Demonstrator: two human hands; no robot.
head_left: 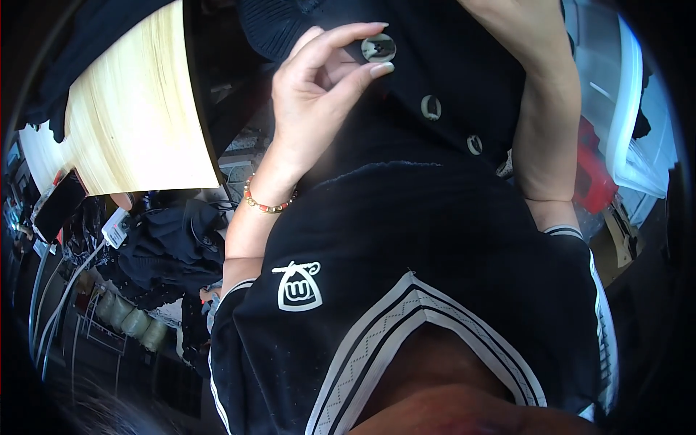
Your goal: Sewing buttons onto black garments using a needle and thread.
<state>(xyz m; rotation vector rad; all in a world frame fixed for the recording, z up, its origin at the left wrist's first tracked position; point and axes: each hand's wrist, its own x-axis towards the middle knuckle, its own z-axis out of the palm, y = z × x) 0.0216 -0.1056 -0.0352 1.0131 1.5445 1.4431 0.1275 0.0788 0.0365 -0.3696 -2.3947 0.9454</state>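
Note:
Thumb and forefinger of my left hand (319, 80) are closed on the edges of a round grey-and-dark button (378, 48). It lies against a black garment (478, 69) spread over my lap, with ribbed knit at its upper left. Two more such buttons show on the cloth, a middle button (431, 107) and a lower button (474, 144), in a slanting row toward the lower right. My right hand (507, 25) reaches over the garment's far right side. Its fingers lie beyond the top edge, so what they hold is hidden.
A wood-grain tabletop (138, 109) stands at the left, with a dark phone (61, 206) by its near corner. Below it are heaped black cloths (170, 243). On the right are a white translucent plastic bin (629, 109) and a red object (593, 167).

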